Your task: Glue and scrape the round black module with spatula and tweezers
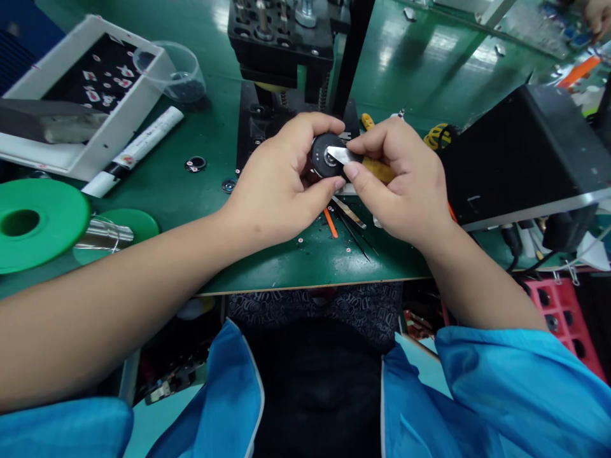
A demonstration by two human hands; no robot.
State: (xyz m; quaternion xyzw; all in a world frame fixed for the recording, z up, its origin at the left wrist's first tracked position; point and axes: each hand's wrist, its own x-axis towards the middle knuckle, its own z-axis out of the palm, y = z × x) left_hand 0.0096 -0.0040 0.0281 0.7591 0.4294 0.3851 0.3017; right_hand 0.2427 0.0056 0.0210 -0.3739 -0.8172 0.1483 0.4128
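Observation:
My left hand is closed around the rim of a round black part, with its flat face turned up. In my right hand, thumb and forefinger pinch a small metal blade with a slanted tip. The tip lies over the ringed centre of the black part; whether it touches is hard to tell. Below the hands, a pair of tweezers and an orange strip lie on the green table. Two small black rings, one a flat ring, the other a small disc, lie left of my left hand.
A black press stands just beyond my hands. At the left are a white tray, a clear cup, a marker and a green wire spool. A black box stands at the right, near my right forearm.

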